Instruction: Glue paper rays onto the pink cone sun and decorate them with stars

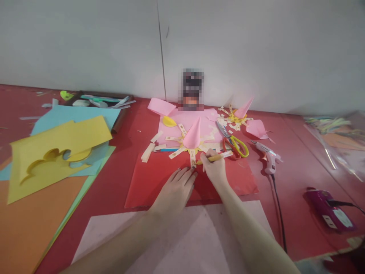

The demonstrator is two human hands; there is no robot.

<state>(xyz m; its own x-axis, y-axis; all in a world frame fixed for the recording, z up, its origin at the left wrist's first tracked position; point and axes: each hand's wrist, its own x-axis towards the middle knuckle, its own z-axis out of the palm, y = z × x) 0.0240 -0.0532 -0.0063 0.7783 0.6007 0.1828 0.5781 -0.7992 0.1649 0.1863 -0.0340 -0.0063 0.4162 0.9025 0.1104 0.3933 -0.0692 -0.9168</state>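
My right hand [214, 166] is closed round a yellow pen [218, 156], its tip down at a cream paper strip [193, 157] that sticks out from under a pink paper cone [193, 134]. The cone stands on a yellow disc with several cream strips fanned around it. My left hand [177, 188] lies flat, fingers stretched out, on the red paper sheet [148, 182], its fingertips just below that strip. It holds nothing.
Scissors with yellow and red handles [234, 142] and a glue gun [268, 156] lie to the right; its cord runs toward me. A second pink cone [243, 109] sits further back. Yellow cut paper [57, 152], blue and orange sheets lie left. A magenta device [330, 209] is at right.
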